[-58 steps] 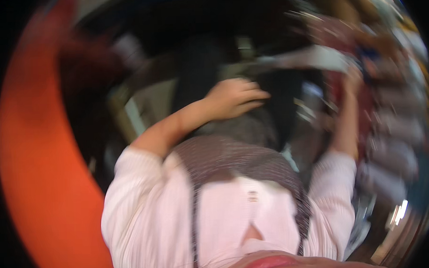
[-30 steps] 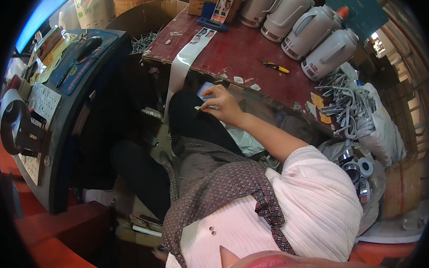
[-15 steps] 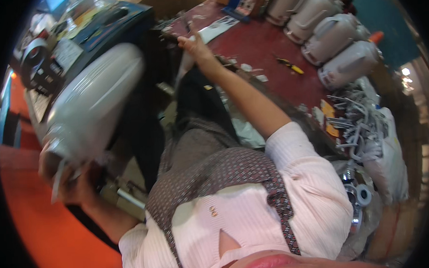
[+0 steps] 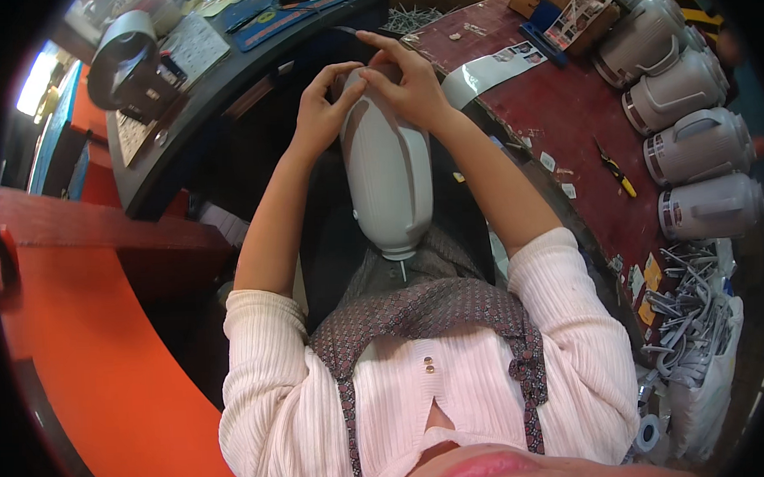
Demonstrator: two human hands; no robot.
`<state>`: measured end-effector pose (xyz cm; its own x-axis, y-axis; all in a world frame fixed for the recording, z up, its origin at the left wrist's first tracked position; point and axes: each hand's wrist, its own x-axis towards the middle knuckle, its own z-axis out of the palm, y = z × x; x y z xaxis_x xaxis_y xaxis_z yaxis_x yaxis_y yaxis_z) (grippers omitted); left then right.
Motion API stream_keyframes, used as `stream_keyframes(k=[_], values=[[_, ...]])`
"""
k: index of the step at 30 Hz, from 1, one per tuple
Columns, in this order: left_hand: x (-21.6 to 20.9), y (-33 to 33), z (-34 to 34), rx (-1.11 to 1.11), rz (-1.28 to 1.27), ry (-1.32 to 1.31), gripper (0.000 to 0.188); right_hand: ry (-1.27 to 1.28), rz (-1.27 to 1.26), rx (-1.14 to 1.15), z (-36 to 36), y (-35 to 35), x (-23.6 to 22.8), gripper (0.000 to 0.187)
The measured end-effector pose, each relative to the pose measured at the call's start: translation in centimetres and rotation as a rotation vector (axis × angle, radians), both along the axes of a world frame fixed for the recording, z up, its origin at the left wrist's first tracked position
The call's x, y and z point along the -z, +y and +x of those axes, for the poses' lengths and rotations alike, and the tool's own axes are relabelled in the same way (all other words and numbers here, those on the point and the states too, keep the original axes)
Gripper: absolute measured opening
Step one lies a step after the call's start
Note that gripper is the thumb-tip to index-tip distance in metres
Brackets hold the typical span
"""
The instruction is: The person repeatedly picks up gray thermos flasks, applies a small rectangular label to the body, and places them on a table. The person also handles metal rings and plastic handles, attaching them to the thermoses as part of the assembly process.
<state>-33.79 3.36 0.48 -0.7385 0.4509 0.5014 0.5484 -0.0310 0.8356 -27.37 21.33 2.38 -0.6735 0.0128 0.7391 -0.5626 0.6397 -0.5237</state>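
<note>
A grey plastic thermos jug point(image 4: 388, 179) with a moulded handle lies lengthwise over my lap, its narrow neck toward me. From the neck sticks a short thin pale piece point(image 4: 403, 271). My left hand point(image 4: 327, 110) is closed around the far end from the left, thumb on top. Opposite it, my right hand point(image 4: 412, 82) grips the same end, thumb pressed on the jug and index finger reaching past it. A thin dark sliver point(image 4: 346, 29) shows by that fingertip; I cannot make out whether I hold it. The jug's far end is mostly hidden by my fingers.
On the red table point(image 4: 554, 106) at right lie a sticker sheet point(image 4: 502, 70) and yellow-handled cutters point(image 4: 617, 170). Several finished-looking grey jugs point(image 4: 703, 147) line its far right. Loose grey handles point(image 4: 692, 312) fill a bag. A tape roll point(image 4: 123, 58) stands left, beyond an orange surface point(image 4: 108, 349).
The jug has swung from my left side to the middle over my lap. My right hand has left the table beside the sticker sheet and joined my left on the jug's far end.
</note>
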Motion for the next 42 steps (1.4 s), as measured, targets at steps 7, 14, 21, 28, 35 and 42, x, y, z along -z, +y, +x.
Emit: stream_keyframes(k=[7, 14, 21, 28, 35, 42], values=[[1.8, 1.8, -3.7, 0.048, -0.058, -0.359, 0.043, -0.099, -0.663, -0.101, 4.6, 3.2, -1.4, 0.013], [1.0, 2.0, -2.6, 0.105, -0.057, -0.234, 0.017, -0.370, -0.699, -0.028, 1.0, 2.1, 2.4, 0.013], [1.7, 1.7, -3.1, 0.183, 0.055, -0.327, 0.019, -0.430, -0.674, 0.014, 0.1, 2.7, 2.0, 0.017], [1.6, 2.1, -2.8, 0.171, 0.039, -0.264, 0.021, -0.425, -0.646, 0.050, 0.4, 1.9, 2.8, 0.014], [0.0, 1.2, -1.8, 0.162, 0.003, -0.243, 0.020, -0.031, -0.194, 0.432, 0.3, 3.2, 1.5, 0.032], [-2.9, -1.2, 2.4, 0.284, 0.057, 0.136, 0.029, 0.035, -0.042, 0.083, 4.8, 2.9, -1.2, 0.028]])
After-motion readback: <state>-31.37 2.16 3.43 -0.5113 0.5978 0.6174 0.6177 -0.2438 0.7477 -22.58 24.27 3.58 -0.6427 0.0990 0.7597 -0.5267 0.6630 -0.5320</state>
